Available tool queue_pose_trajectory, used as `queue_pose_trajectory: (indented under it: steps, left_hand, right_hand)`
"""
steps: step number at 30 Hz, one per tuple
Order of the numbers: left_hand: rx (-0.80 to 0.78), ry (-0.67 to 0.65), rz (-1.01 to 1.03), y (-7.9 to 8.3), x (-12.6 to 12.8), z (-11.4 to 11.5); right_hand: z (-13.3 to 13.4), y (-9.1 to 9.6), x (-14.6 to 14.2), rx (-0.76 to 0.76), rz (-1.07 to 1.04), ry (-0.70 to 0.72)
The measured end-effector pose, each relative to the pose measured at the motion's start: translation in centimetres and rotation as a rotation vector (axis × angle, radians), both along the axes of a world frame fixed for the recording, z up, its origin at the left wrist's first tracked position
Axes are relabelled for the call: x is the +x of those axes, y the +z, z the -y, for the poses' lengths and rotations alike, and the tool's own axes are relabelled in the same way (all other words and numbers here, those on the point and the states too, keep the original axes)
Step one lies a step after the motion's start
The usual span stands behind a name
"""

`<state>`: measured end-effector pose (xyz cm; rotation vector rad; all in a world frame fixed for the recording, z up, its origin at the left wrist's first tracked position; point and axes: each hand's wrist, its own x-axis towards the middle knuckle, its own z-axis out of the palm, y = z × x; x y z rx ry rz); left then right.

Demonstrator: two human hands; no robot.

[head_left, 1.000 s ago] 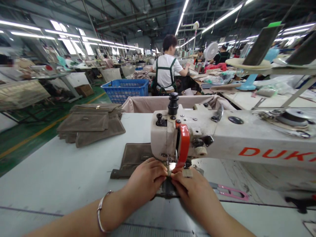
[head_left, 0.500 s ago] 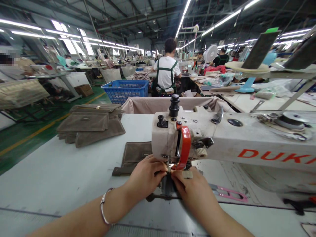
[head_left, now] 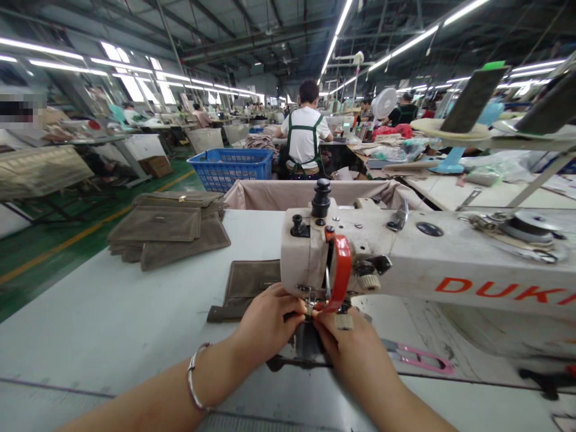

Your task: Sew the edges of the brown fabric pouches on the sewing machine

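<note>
My left hand [head_left: 270,318] lies over the front right part of a brown-grey fabric pouch piece [head_left: 243,282], its fingers pinched together by the needle. The piece runs on behind the head of a white sewing machine [head_left: 405,246]. My right hand [head_left: 348,336] is closed on the other side of the needle, thumb and finger pressed together, under the orange-red guard [head_left: 342,273]. Its fingertips almost meet those of my left hand at the presser foot [head_left: 309,300]. What the right fingertips pinch is too small and hidden to tell.
Stacked brown-grey fabric pieces [head_left: 168,231] lie at the table's left. Pink-handled thread snips [head_left: 425,359] are right of my right hand. Behind the table are a pink cloth-lined bin [head_left: 270,195], a blue basket [head_left: 231,168] and a seated co-worker [head_left: 308,132]. Thread cones [head_left: 474,99] stand at right.
The whole view has shifted slightly, with things sitting a little lower and further right. Both hands keep their pinch beside the needle, and the fabric piece shows no clear movement.
</note>
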<state>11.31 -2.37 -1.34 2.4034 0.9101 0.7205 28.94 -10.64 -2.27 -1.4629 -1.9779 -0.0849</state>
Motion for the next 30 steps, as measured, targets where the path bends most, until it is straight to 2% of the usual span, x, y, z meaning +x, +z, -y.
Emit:
queue_pose_trajectory:
  steps: [20, 30]
  left_hand:
    - [0.048, 0.002, -0.004, 0.08, 0.07, 0.15]
    - [0.061, -0.005, -0.005, 0.04, 0.13, 0.16]
  right_hand:
    - [0.13, -0.09, -0.26, -0.052, 0.056, -0.055]
    - [0.07, -0.12, -0.22, -0.094, 0.011, -0.039]
